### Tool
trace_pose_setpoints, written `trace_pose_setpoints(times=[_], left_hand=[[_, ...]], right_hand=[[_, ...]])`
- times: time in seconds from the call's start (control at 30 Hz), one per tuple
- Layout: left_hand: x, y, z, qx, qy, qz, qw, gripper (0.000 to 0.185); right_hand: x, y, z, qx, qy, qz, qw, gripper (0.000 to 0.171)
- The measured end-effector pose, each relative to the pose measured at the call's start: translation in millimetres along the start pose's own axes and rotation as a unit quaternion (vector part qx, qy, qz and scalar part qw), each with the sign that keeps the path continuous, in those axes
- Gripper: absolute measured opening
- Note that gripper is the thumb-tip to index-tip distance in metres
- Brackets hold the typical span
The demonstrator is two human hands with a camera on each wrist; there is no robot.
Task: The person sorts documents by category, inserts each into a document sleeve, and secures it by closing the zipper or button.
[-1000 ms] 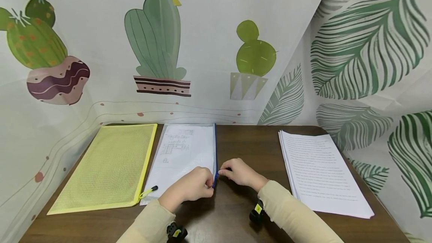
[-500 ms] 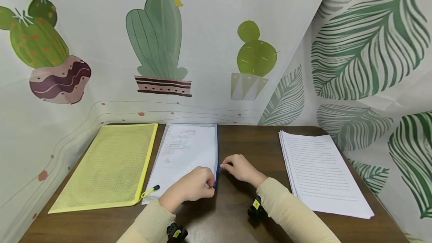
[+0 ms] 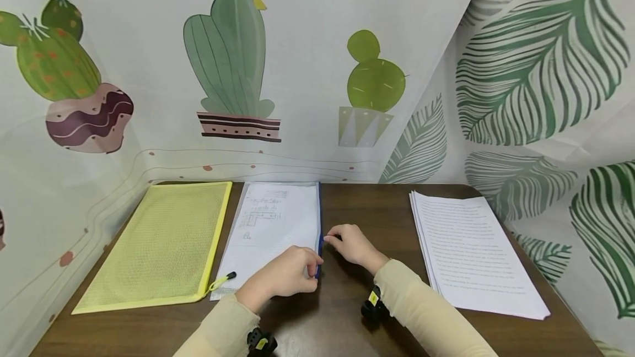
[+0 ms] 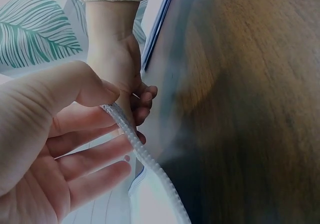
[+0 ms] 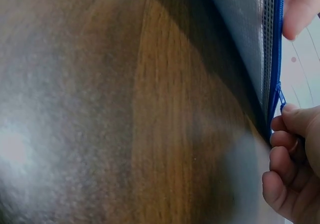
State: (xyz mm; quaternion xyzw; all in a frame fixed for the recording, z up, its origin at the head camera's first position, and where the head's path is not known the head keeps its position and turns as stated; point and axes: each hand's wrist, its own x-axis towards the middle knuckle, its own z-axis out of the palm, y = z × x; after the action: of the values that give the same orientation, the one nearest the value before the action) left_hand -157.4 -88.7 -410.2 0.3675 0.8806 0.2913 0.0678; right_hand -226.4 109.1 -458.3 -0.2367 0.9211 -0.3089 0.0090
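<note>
A clear zip pouch [image 3: 278, 208] with a blue zipper along its right edge lies in the middle of the head view, with a printed drawing showing inside. At its near right corner, my left hand [image 3: 288, 271] pinches the pouch's edge between thumb and index finger. The left wrist view shows that edge [image 4: 150, 159] lifted, with the other fingers spread loosely below. Farther up the zipper, my right hand [image 3: 354, 247] pinches the small blue zipper pull [image 5: 281, 95] between thumb and curled index finger. The zipper [image 5: 279, 39] runs from there back toward the left fingers.
To the left lies a yellow mesh pouch [image 3: 149, 247], its yellow cord pull [image 3: 218, 281] resting over the clear pouch's near left corner. A stack of printed sheets [image 3: 471, 252] sits at the right of the brown table [image 3: 367, 203]. A patterned cloth hangs behind.
My right hand has slid a little way along the zipper, away from me. The left hand stays at the corner, its fingers shifted slightly right.
</note>
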Motion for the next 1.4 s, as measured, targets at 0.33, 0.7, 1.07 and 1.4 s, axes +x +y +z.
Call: trace_pose_setpoints(times=[0.33,0.7,1.07,1.4], left_hand=[[0.3,1.2,1.1,-0.001,-0.006,-0.002,1.0,0.019],[0.5,2.3,4.3,0.007,-0.023,-0.009,0.9997,0.018],[2.0,1.6,7.8,0.017,-0.031,-0.005,0.9994,0.019],[3.7,0.3,9.7,0.02,-0.039,-0.015,0.9989,0.02]], right_hand=[[2.8,0.5,3.8,-0.01,0.022,0.009,1.0,0.015],[5.3,-1.3,5.2,-0.018,0.036,0.02,0.999,0.015],[9.4,-1.0,4.5,-0.015,0.053,0.038,0.998,0.016],[12.9,-2.6,5.5,-0.005,0.056,0.056,0.997,0.016]])
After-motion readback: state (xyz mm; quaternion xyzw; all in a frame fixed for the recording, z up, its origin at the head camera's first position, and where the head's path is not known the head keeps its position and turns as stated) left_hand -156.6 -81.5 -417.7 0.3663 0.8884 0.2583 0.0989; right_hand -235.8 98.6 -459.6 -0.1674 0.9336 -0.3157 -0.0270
